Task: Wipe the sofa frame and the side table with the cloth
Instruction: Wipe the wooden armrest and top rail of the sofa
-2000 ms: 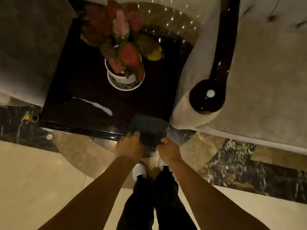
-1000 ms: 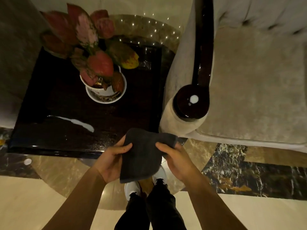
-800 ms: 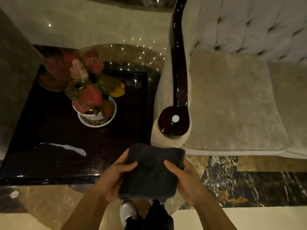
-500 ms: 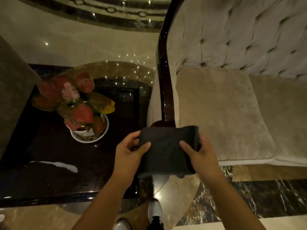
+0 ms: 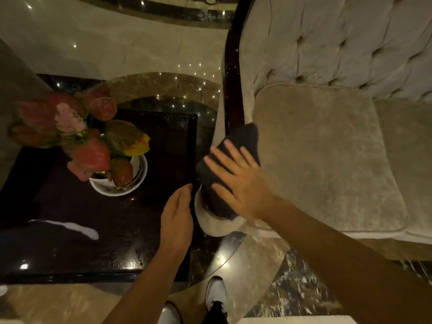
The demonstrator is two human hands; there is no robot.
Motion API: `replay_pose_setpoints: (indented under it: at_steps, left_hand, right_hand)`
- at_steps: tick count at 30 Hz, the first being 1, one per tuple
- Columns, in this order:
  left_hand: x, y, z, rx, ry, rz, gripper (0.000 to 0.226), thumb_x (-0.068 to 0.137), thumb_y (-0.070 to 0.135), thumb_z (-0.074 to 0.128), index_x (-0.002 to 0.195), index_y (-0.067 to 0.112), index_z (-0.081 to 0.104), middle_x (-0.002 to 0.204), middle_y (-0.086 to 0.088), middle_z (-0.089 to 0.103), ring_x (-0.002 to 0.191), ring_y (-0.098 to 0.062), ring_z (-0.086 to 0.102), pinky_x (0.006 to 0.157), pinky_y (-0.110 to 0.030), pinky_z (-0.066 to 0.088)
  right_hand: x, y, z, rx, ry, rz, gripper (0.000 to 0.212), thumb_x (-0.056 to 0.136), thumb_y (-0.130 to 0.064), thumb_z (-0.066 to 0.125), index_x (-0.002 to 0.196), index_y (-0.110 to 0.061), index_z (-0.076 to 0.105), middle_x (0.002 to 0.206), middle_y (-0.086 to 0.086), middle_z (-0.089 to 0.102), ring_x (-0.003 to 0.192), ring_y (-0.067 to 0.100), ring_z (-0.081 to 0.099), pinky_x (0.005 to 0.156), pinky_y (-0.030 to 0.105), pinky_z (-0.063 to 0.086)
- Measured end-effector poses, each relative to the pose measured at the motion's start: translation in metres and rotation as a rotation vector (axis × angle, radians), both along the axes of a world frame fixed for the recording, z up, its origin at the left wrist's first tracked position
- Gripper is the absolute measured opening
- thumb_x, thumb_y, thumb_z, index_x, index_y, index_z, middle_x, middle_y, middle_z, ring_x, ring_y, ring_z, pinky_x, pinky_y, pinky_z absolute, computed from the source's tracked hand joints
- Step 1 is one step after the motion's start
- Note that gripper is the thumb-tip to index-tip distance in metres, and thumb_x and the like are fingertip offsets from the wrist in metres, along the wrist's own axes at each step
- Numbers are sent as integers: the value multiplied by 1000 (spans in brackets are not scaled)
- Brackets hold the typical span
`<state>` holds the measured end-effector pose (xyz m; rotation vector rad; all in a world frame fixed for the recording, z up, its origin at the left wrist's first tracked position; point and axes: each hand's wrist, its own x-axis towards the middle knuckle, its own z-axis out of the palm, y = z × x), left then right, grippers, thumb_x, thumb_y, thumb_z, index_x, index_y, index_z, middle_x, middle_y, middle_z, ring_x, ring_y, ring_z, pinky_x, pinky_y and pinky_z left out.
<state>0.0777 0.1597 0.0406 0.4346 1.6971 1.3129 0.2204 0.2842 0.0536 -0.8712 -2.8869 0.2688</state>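
Note:
A dark grey cloth (image 5: pixel 243 139) lies draped over the round front end of the sofa's glossy dark wooden arm rail (image 5: pixel 231 73). My right hand (image 5: pixel 240 183) presses flat on the cloth with fingers spread. My left hand (image 5: pixel 176 216) hangs just left of the armrest end, fingertips close to the cloth's edge; whether they touch it is unclear. The dark, shiny side table (image 5: pixel 145 230) stands left of the armrest, under my left hand. The cloth and hand hide the rail's rounded end.
A white pot with red and pink leaves (image 5: pixel 138 181) stands on the table's far left part. A white streak (image 5: pixel 70 226) marks the tabletop near its front. The beige seat cushion (image 5: pixel 322 160) lies to the right. My shoes (image 5: pixel 216 293) stand on the marble floor.
Both hands carried the cloth up from the table's front corner to the armrest. The right hand now lies flat on it over the rail end, and the left hand has let go.

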Motion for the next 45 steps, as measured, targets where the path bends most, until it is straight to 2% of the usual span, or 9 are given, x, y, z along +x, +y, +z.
replay_pose_setpoints:
  at_steps: [3, 8, 13, 18, 26, 29, 35, 40, 45]
  left_hand:
    - [10, 5, -8, 38, -50, -20, 40, 99, 51, 34, 123, 38, 63, 129, 13, 63, 119, 0, 56, 100, -25, 42]
    - [25, 15, -12, -15, -220, 104, 48, 104, 44, 31, 87, 50, 76, 98, 25, 74, 96, 8, 65, 77, -11, 46]
    - [36, 16, -31, 40, -392, 88, 40, 106, 29, 26, 120, 29, 63, 118, 19, 69, 118, -1, 59, 93, -18, 47]
    - [47, 10, -38, 72, -333, 69, 36, 107, 23, 27, 137, 22, 48, 135, 4, 58, 131, -10, 51, 104, -28, 45]
    - [64, 10, -41, 188, -126, 41, 38, 91, 47, 39, 126, 34, 46, 123, 32, 63, 121, 9, 54, 97, -13, 45]
    - [61, 19, -46, 151, -96, 204, 37, 104, 40, 30, 133, 35, 51, 139, 10, 57, 130, -7, 50, 110, -35, 41]
    - [66, 15, -69, -154, -223, 226, 32, 101, -6, 33, 125, -24, 44, 125, -46, 48, 117, -54, 49, 84, -34, 48]
    - [53, 19, -53, -34, -162, 202, 38, 107, 28, 29, 131, 21, 57, 131, 4, 60, 122, -11, 54, 109, -41, 42]
    - [45, 25, -31, -6, 23, 150, 39, 104, 38, 28, 120, 39, 63, 120, 8, 65, 116, -8, 59, 97, -33, 48]
  right_hand:
    - [-20, -39, -7, -114, 17, -426, 60, 105, -47, 24, 157, -18, 22, 168, 6, 7, 154, 28, -8, 123, 54, 8]
    - [21, -45, 0, -66, -192, 135, 61, 103, -48, 24, 159, -25, 13, 168, -1, 7, 154, 21, -6, 124, 47, 0]
    - [-15, -33, 6, -171, -53, -341, 58, 106, -44, 13, 158, -19, 21, 168, 1, 8, 154, 24, -9, 124, 53, 6]
    - [14, -21, 1, -43, -167, 84, 58, 104, -46, 15, 156, -22, 24, 165, 1, 21, 154, 24, 4, 123, 53, 9]
    - [2, -59, -10, -62, -100, -128, 55, 107, -46, 12, 157, -26, 22, 166, 1, 17, 154, 26, -2, 123, 51, 1]
    - [33, -3, -1, -20, -148, 131, 55, 106, -44, 15, 158, -26, 19, 167, -1, 11, 154, 23, -4, 123, 54, 2]
    - [-34, -65, -8, -41, 4, -452, 54, 106, -42, 17, 157, -24, 26, 167, 7, 10, 153, 34, -4, 123, 54, 10]
    - [24, -13, -2, -18, -151, 166, 56, 105, -44, 13, 158, -28, 19, 168, 2, 9, 154, 27, -4, 123, 54, 12]
    - [-42, 64, 6, 103, 67, -234, 56, 100, -34, 40, 150, -9, 41, 163, 21, 18, 151, 44, 2, 121, 58, 17]
